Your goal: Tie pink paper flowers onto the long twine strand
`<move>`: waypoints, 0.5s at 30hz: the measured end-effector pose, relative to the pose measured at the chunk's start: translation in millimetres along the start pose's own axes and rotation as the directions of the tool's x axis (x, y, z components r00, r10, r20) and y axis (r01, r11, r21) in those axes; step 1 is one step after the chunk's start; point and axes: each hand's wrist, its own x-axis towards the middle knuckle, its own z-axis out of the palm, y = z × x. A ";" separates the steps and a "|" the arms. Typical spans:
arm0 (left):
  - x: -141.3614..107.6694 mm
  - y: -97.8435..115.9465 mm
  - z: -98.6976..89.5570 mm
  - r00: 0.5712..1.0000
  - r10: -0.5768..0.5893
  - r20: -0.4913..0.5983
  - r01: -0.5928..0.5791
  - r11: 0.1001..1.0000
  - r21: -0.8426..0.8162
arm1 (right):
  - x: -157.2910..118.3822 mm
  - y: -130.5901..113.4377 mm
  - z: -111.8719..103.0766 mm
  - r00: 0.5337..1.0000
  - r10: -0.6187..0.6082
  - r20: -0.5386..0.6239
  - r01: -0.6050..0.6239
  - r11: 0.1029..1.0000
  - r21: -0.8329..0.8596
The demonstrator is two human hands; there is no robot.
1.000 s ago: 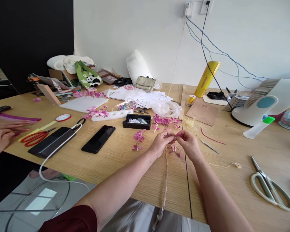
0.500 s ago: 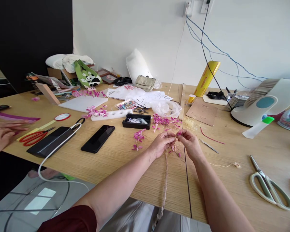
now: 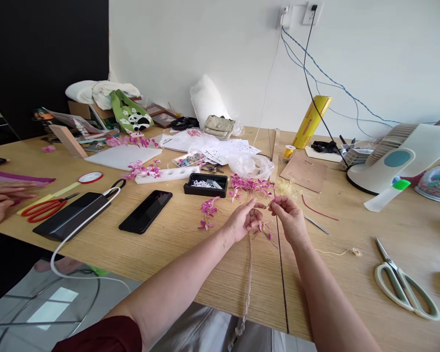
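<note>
My left hand (image 3: 244, 220) is closed on a twisted cord (image 3: 249, 278), which hangs down over the table's front edge. Pinched between the fingertips of my right hand (image 3: 286, 214) is a small pink flower (image 3: 273, 201). A thin strand runs between the two hands. Below my left fingers, more pink petals (image 3: 264, 229) show beside the cord. Pink flower sprigs (image 3: 251, 185) lie just behind my hands, and another sprig (image 3: 209, 209) rests to the left.
Large scissors (image 3: 403, 281) lie at the right, with tweezers (image 3: 316, 224) nearer my right hand. A black tray (image 3: 205, 191), a phone (image 3: 145, 211) and a power bank (image 3: 71, 215) stand leftward. Another person's hands (image 3: 2, 203) are at the far left.
My fingertips have drawn slightly apart, and the right hand has moved a little away with the small pink flower. The whole view has shifted slightly.
</note>
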 end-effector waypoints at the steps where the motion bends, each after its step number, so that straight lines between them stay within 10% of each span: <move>1: 0.0 0.3 -0.2 1.000 -0.001 -0.006 0.001 1.000 0.011 | 0.1 0.2 -0.8 1.000 0.000 0.000 0.000 1.000 -0.002; 15: -2.9 -1.4 -0.7 0.998 0.052 -0.037 -0.041 0.967 0.251 | 2.8 -1.2 -6.9 0.988 0.138 -0.064 -0.125 0.976 0.180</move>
